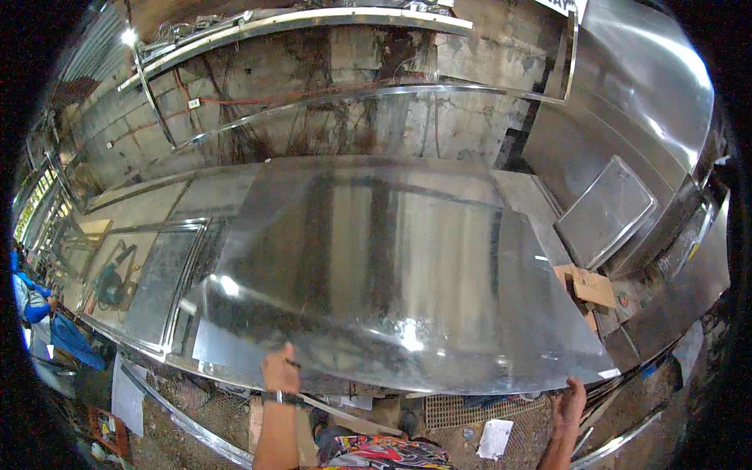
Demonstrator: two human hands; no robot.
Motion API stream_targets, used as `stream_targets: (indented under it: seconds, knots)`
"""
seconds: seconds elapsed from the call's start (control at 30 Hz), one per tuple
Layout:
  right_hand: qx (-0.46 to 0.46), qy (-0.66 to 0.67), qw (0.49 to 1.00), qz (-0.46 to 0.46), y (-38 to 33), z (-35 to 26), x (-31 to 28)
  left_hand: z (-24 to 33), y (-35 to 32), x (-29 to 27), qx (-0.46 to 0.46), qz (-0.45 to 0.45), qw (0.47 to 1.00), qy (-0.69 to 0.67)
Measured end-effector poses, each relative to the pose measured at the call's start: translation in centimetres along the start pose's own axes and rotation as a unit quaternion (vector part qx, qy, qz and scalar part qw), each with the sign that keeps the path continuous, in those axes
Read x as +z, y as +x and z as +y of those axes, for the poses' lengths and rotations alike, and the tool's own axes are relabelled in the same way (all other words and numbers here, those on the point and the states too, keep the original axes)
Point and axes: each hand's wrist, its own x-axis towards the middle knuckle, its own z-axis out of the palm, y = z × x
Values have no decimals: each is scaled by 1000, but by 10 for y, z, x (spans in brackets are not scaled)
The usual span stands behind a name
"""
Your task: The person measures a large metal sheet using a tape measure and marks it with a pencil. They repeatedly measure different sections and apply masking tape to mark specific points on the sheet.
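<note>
A large shiny metal sheet (368,258) lies over the workbench in front of me, reflecting light and dark bands. My right hand (570,401) grips its near edge close to the right corner, fingertips on top. Near the sheet's front left edge is my left hand (280,371), closed, with a dark wristband (282,398) below it. A small dark bit shows by its fingers; what it is I cannot make out. Under the sheet's left end, a paler flat piece (223,347) sticks out.
Left on the bench are a metal frame (182,294) and a dark power tool (116,286). At right stand a framed metal panel (607,211) and a cardboard box (594,287). A person in blue (35,305) is at far left. White paper (495,439) lies on the floor.
</note>
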Motion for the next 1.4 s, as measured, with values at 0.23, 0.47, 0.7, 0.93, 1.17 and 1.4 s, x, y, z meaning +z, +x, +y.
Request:
stream_targets:
  seconds: [0.23,0.47,0.7,0.93,1.17,1.4]
  knots:
    - [24,33,995,-92,190,-1,-24,-89,-163,-6,-111,-67,990,-61]
    - [39,29,987,-156,340,4,49,-135,-214,44,-291,-18,938,-189]
    - [93,25,977,-193,480,47,118,-174,-188,96,-278,-145,942,-116]
    - [-29,44,997,-64,524,109,31,-123,-207,250,-356,-34,898,-254]
    - [429,171,863,-206,78,174,141,-126,-212,199,-293,-23,910,-292]
    - [385,130,868,-284,29,211,173,-176,-210,178,-314,-112,915,-226]
